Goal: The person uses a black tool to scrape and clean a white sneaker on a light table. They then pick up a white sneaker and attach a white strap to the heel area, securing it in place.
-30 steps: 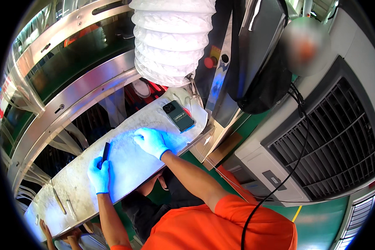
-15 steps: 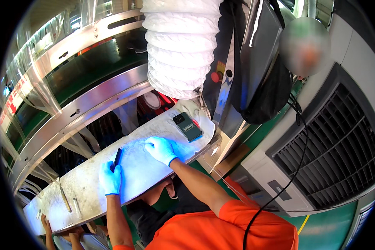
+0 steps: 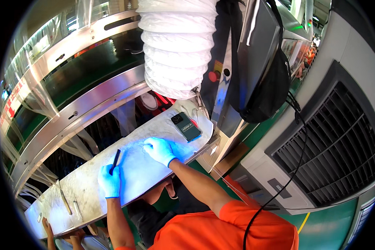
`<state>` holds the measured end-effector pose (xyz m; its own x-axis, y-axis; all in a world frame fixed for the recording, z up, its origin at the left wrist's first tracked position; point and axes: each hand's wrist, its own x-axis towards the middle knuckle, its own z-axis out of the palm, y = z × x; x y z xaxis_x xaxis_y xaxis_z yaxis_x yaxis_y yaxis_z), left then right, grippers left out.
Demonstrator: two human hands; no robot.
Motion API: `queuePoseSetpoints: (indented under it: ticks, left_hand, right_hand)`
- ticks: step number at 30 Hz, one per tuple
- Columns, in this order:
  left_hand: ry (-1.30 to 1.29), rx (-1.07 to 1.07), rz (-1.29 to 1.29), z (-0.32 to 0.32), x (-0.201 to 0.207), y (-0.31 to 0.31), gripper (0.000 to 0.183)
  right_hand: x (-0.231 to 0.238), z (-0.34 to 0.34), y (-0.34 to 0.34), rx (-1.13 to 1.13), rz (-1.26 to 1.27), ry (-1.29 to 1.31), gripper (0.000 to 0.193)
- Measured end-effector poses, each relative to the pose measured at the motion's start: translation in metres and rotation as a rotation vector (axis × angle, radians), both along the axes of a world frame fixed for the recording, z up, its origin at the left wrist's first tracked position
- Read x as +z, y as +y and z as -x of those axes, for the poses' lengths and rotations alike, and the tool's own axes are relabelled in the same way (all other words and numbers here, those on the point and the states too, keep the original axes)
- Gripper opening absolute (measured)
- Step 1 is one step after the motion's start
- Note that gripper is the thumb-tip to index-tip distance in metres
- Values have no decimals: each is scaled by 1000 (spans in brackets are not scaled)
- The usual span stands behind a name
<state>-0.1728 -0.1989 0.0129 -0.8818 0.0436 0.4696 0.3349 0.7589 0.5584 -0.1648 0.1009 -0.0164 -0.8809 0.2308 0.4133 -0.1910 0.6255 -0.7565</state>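
Note:
A white knitted glove covers my left hand [image 3: 109,182], closed around the lower end of a slim black bar [image 3: 116,158] that tilts up and away from the table. The bar's exact kind does not show. My right hand [image 3: 159,151], gloved the same way, lies on the worn white tabletop [image 3: 131,177] under bluish light. Its fingers curl together, and anything between them is hidden. Just beyond my right hand a dark green phone [image 3: 186,126] rests with its camera side up.
A white ribbed duct [image 3: 177,50] hangs over the table's far end. On the left lie a thin pointed tool [image 3: 65,202] and a small clear tube [image 3: 77,208], near another person's hand [image 3: 47,227]. A large grey air cooler [image 3: 329,146] stands at right, a black cable [image 3: 293,171] crossing it.
My left hand and the black bar have shifted very slightly to the left. My right hand stays in place. A person at the upper right is no longer in view there.

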Motion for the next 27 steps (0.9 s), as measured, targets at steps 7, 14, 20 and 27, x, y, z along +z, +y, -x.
queuePoseSetpoints:
  ticks: [7,14,20,27]
  left_hand:
    - [-14,-27,-34,4,0,3,21]
    - [0,-43,71,12,-13,-11,24]
    - [11,-50,82,15,-19,-10,24]
    - [94,-38,53,12,-16,-9,24]
  right_hand:
    - [5,-4,3,-29,9,-1,23]
    - [6,-2,1,-10,31,-8,23]
    - [-1,0,3,-14,21,-14,24]
    - [-3,3,4,-7,50,-7,23]
